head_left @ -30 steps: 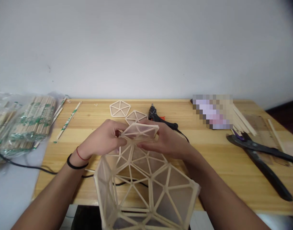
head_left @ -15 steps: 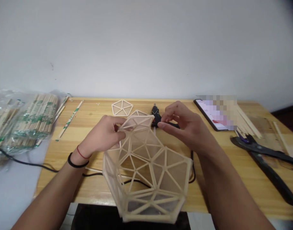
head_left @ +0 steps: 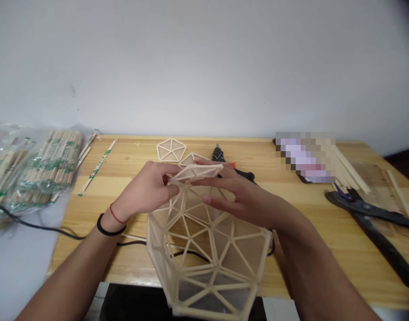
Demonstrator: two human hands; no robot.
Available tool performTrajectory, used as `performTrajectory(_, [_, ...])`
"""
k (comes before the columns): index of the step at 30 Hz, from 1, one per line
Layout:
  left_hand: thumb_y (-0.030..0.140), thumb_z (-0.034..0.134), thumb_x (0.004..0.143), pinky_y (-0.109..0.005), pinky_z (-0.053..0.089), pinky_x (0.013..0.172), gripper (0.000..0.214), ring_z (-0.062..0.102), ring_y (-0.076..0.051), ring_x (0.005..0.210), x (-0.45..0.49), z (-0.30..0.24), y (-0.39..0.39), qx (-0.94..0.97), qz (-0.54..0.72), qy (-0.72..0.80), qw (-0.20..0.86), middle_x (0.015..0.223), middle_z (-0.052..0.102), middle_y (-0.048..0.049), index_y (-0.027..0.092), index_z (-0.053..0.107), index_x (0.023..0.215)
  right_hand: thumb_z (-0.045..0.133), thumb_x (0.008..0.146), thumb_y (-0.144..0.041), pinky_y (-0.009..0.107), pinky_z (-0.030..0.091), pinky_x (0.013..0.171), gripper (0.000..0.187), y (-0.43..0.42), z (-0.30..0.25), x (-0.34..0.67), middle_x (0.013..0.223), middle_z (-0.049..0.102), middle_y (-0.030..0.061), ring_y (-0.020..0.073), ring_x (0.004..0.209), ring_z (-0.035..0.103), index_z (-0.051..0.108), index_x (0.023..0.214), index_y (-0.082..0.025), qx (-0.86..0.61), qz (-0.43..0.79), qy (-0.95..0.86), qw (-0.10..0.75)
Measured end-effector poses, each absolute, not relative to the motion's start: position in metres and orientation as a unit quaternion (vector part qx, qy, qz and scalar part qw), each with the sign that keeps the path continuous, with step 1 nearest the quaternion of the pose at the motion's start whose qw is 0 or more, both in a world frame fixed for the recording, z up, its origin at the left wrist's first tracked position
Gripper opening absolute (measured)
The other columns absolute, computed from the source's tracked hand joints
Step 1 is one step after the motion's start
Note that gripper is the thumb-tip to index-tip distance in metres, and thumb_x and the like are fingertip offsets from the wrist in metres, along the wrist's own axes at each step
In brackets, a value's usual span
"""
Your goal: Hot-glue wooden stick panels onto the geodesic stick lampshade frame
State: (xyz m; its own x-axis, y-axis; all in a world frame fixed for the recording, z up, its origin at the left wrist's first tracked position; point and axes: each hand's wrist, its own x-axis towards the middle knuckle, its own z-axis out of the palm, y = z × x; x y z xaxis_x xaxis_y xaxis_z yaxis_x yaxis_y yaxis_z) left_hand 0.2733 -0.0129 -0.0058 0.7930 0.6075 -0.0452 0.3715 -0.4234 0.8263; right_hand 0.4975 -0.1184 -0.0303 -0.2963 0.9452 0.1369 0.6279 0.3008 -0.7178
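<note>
A bowl-like lattice (head_left: 214, 267) of pale wooden sticks, made of pentagon panels backed with a thin translucent sheet, stands in front of me. At its far edge, my left hand (head_left: 154, 185) pinches the left corner of an upper pentagon panel (head_left: 199, 171). My right hand (head_left: 236, 191) reaches over from the right, with fingers on both sides of that panel; the fingers behind it are partly hidden. Whether this panel is fixed to the lattice, I cannot tell. Beyond it lies a flat loose pentagon panel (head_left: 171, 150), and another pentagon panel (head_left: 192, 158) is partly covered.
A black glue gun (head_left: 218, 154) lies behind my right hand. Bagged chopsticks (head_left: 54, 156) are at left, with a loose wrapped pair (head_left: 99, 167). On the right are a blurred-out phone (head_left: 303, 160), loose sticks (head_left: 351, 169) and large black-handled cutters (head_left: 374, 211). A black cable (head_left: 57, 231) crosses the table.
My right hand has moved left from beside the glue gun onto the upper panel. That panel has tipped flatter, while my left hand keeps its pinch.
</note>
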Motion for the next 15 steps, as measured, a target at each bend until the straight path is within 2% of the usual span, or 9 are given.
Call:
performTrajectory(6, [0.002, 0.053, 0.075, -0.019, 0.043, 0.056, 0.046, 0.057, -0.010, 0.060, 0.2726, -0.0057, -0.0133, 0.839, 0.138, 0.277, 0.447, 0.075, 0.071, 0.0045, 0.022, 0.080, 0.107, 0.063, 0.096, -0.039, 0.059, 0.027, 0.124, 0.036, -0.1187, -0.0288, 0.4948, 0.161, 0.043, 0.0025, 0.0321, 0.153, 0.030, 0.068, 0.132, -0.036, -0.521, 0.285, -0.752, 0.286])
performTrajectory(10, [0.002, 0.053, 0.075, -0.019, 0.042, 0.057, 0.043, 0.058, -0.011, 0.061, 0.2725, -0.0059, -0.0135, 0.840, 0.137, 0.280, 0.443, 0.076, 0.072, 0.0041, 0.021, 0.080, 0.103, 0.062, 0.097, -0.039, 0.059, 0.029, 0.123, 0.037, -0.1182, -0.0291, 0.4945, 0.159, 0.046, 0.0039, 0.0313, 0.152, 0.033, 0.068, 0.133, -0.034, -0.518, 0.292, -0.749, 0.293])
performTrajectory(15, [0.004, 0.052, 0.076, -0.019, 0.041, 0.055, 0.035, 0.058, -0.011, 0.060, 0.2728, -0.0058, -0.0130, 0.843, 0.133, 0.278, 0.441, 0.074, 0.070, 0.0033, 0.018, 0.078, 0.093, 0.063, 0.096, -0.036, 0.056, 0.032, 0.123, 0.030, -0.1187, -0.0288, 0.4950, 0.156, 0.050, 0.0011, 0.0296, 0.150, 0.038, 0.071, 0.125, -0.036, -0.509, 0.293, -0.747, 0.311])
